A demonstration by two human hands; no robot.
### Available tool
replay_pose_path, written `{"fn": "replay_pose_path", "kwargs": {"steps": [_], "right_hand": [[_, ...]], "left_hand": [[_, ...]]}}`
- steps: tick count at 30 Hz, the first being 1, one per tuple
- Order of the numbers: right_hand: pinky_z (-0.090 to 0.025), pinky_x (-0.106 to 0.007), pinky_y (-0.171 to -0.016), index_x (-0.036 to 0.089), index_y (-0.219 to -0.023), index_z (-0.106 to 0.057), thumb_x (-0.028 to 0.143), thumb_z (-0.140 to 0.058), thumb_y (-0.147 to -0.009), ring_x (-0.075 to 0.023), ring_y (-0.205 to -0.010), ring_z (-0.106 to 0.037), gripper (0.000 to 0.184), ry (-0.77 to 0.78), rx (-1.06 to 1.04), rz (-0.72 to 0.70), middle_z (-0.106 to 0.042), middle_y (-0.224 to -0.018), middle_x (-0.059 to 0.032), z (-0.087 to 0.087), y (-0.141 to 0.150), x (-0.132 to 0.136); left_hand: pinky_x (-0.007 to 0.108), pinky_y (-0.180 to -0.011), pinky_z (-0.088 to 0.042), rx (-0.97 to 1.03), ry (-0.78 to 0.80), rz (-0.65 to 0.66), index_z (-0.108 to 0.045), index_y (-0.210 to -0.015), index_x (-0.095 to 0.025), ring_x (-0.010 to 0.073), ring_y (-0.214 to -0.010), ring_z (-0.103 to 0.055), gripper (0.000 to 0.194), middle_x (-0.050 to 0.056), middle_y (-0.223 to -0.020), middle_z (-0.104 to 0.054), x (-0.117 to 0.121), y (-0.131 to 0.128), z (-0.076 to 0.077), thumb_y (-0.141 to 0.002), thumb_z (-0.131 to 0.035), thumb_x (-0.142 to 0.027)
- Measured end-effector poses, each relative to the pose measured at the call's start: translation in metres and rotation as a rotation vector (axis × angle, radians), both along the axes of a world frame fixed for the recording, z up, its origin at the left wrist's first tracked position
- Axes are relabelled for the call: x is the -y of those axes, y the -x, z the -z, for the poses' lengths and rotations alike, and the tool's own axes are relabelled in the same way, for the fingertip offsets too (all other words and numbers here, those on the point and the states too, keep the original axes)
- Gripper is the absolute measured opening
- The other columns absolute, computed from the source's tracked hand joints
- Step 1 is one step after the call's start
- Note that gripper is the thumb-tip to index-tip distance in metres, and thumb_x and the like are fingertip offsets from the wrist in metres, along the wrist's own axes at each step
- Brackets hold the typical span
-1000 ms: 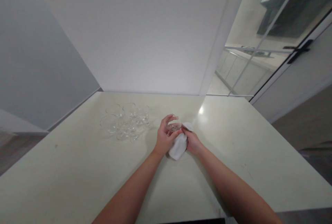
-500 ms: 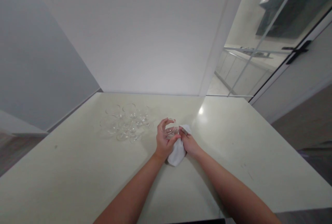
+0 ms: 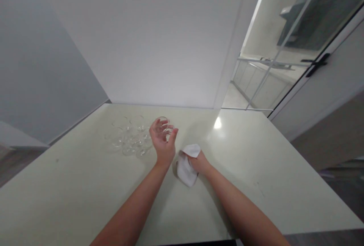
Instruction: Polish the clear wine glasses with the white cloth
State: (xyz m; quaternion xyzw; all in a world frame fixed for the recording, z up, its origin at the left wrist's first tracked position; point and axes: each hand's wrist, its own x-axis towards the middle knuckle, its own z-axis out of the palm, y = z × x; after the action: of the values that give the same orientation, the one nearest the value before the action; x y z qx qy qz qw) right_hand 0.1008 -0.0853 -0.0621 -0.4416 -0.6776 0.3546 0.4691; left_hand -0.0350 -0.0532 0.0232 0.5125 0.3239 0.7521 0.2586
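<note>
My left hand (image 3: 164, 142) is raised over the table with its fingers curled around a clear drinking glass (image 3: 163, 124). The glass's round rim faces up, while its lower part is hard to make out behind the fingers. A crumpled white cloth (image 3: 187, 172) is gripped in my right hand (image 3: 200, 161), lower and to the right, with some fingers covered by the folds. The cloth and the glass are apart. Close by on the left stands a cluster of several clear glasses (image 3: 131, 139), their outlines overlapping.
The pale, glossy tabletop (image 3: 244, 177) reaches a white wall panel (image 3: 165, 48) at the back. Beyond the right edge are a glass partition (image 3: 264, 75) and a door with a black handle (image 3: 318, 63).
My left hand has moved left and away from the cloth with the glass, towards the cluster. My right hand has shifted slightly left and down, still holding the cloth.
</note>
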Motion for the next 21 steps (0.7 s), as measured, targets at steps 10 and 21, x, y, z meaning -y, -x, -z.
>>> {"fn": "replay_pose_path", "kwargs": {"steps": [10, 21], "right_hand": [[-0.051, -0.043, -0.101, 0.024, -0.106, -0.071, 0.019, -0.061, -0.077, -0.0256, -0.108, -0.068, 0.031, 0.075, -0.129, -0.037, -0.075, -0.113, -0.0039, 0.002, 0.003, 0.001], [-0.043, -0.049, -0.108, 0.025, -0.101, -0.074, 0.024, -0.062, -0.076, -0.0294, -0.115, -0.062, 0.028, 0.095, -0.205, -0.084, -0.076, -0.103, -0.0038, -0.016, 0.002, 0.010]], "left_hand": [[0.037, -0.088, -0.053, -0.592, 0.382, 0.487, -0.055, -0.127, -0.020, 0.0235, -0.105, -0.065, 0.066, 0.011, -0.109, -0.066, -0.041, -0.097, -0.035, -0.068, -0.083, -0.024], [0.037, -0.092, -0.050, -0.747, 0.596, 0.557, -0.047, -0.130, -0.018, 0.0228, -0.102, -0.067, 0.072, 0.016, -0.122, -0.064, -0.066, -0.144, -0.008, -0.069, -0.082, -0.029]]}}
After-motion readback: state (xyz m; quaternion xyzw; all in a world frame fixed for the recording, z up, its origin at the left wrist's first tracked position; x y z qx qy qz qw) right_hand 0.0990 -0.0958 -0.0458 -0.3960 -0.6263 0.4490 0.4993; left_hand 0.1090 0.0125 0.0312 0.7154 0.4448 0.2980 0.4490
